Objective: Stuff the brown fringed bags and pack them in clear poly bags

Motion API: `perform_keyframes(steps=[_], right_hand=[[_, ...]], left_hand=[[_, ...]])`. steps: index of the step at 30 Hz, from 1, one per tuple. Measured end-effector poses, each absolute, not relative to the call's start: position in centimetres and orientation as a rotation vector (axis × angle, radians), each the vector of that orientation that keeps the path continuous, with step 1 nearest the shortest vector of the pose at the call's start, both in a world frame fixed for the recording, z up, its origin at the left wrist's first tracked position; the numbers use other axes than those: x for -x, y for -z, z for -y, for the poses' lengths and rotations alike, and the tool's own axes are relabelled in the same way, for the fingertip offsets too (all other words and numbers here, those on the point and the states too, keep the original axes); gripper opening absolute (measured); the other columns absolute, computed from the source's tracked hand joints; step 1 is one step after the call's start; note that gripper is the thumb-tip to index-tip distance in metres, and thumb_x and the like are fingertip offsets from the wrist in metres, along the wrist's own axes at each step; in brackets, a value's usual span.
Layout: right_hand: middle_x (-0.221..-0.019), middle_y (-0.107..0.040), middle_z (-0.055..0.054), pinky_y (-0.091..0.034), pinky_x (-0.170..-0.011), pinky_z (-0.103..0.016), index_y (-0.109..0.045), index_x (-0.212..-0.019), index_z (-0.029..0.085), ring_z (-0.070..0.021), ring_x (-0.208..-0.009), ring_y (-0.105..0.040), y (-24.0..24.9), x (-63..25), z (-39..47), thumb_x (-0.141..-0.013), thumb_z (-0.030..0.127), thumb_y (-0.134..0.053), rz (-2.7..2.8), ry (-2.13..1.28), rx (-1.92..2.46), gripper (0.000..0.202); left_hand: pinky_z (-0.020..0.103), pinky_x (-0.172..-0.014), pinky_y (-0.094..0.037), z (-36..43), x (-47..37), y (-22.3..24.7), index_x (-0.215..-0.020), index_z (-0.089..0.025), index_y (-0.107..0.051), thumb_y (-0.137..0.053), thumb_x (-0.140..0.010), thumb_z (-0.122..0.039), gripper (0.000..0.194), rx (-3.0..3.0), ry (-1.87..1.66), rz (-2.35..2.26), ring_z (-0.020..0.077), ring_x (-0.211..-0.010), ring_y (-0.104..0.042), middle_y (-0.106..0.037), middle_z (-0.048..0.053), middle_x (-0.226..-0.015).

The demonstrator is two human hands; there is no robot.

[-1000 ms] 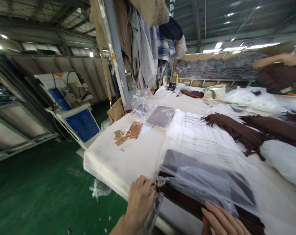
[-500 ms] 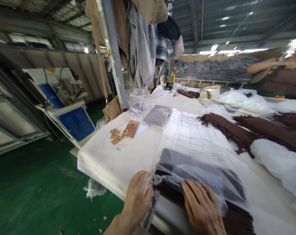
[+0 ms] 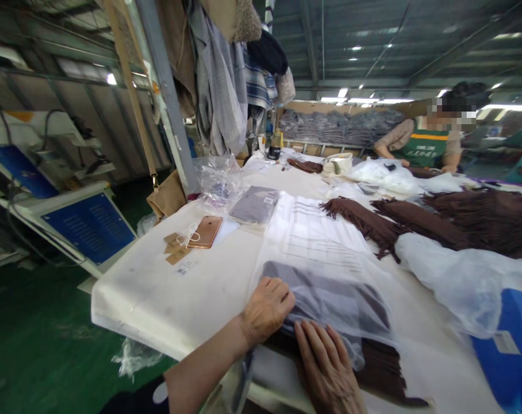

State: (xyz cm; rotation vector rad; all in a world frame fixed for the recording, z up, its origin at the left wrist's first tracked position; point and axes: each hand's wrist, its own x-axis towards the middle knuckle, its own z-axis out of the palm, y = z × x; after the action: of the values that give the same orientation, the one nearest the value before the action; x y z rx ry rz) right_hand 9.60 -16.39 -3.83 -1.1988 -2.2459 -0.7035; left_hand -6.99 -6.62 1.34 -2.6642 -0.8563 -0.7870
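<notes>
At the near table edge lies a folded dark brown scarf [image 3: 380, 371] with fringe, partly inside a clear plastic bag [image 3: 325, 296]. My left hand [image 3: 267, 307] is closed at the bag's left edge, fingers curled over the plastic; what lies under the fingers is partly hidden. Beside it my right hand [image 3: 327, 368] rests flat on the bag and scarf with its fingers stretched out. A white sheet with thin dark stripes [image 3: 317, 227] extends beyond the bag, away from me.
A phone [image 3: 206, 232] and cardboard tags [image 3: 175, 247] lie left, near a bagged grey bundle [image 3: 254, 204]. More brown fringed scarves [image 3: 425, 221], white plastic [image 3: 451, 276] and a blue bin [image 3: 509, 345] are right. A co-worker [image 3: 427, 144] stands across the table.
My left hand has moved from the front corner of the bag onto its left side, farther from me. The right hand stays on the bag. My view has turned right, showing the blue bin.
</notes>
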Motion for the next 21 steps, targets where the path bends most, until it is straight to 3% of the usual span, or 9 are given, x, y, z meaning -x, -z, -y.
perform_keyframes(steps=[9, 21], right_hand=[[-0.124, -0.058, -0.012, -0.043, -0.094, -0.037, -0.054, -0.121, 0.008, -0.0253, -0.118, -0.049, 1.4, -9.5, 16.7, -0.079, 0.001, -0.031, 2.369, 0.828, 1.192, 0.049], [-0.121, -0.057, -0.018, -0.045, -0.093, -0.042, -0.053, -0.120, 0.003, -0.0315, -0.113, -0.052, 2.0, -9.9, 14.5, -0.085, 0.008, -0.030, 2.303, 0.932, 1.282, 0.042]], left_hand=[[0.029, -0.067, -0.041, 7.2, 8.0, -1.5, -0.079, -0.016, -0.056, -0.032, -0.094, -0.015, 0.029, 2.711, 0.993, 0.700, 0.0173, -0.071, -0.047, -0.055, 0.004, -0.075], [0.030, -0.067, -0.045, 6.1, 10.4, -0.5, -0.092, -0.016, -0.056, -0.033, -0.093, -0.014, 0.023, 2.694, 0.952, 0.579, 0.0179, -0.074, -0.051, -0.058, 0.006, -0.080]])
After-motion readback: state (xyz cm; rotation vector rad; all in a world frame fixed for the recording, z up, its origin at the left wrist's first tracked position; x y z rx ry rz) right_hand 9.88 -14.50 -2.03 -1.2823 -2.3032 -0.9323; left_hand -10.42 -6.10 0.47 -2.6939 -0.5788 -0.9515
